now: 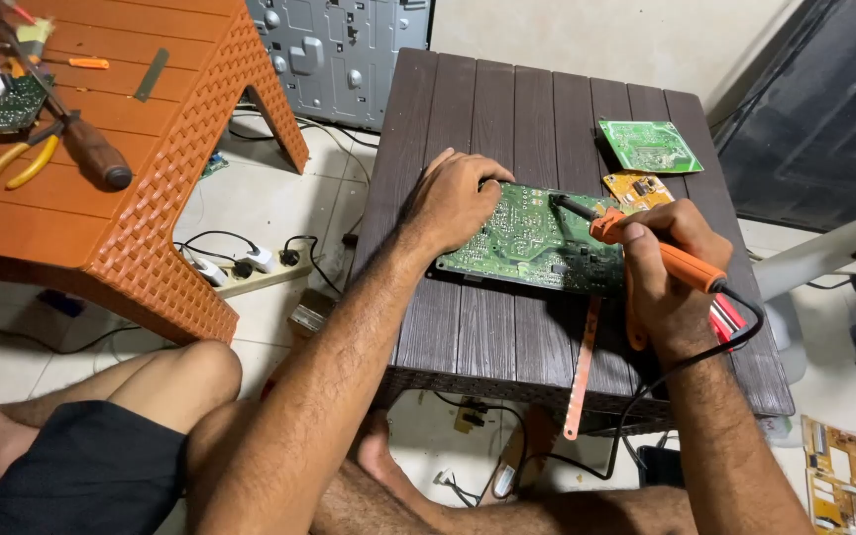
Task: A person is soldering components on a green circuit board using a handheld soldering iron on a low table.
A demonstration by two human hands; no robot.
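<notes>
A large green circuit board (537, 243) lies solder side up on a dark slatted table (507, 119). My left hand (453, 198) presses flat on the board's left part. My right hand (671, 267) grips an orange soldering iron (646, 243), whose dark tip touches the board near its upper right area. The iron's black cord (686, 362) runs down off the table's front edge. A small green board (649, 146) and a small yellow board (636, 188) lie behind my right hand.
An orange woven table (151, 198) at left carries a screwdriver (91, 149), yellow pliers (17, 159) and a small board. A power strip (240, 267) with plugs lies on the tiled floor. A grey metal panel (339, 50) leans behind. A copper strip (583, 367) hangs over the table's front.
</notes>
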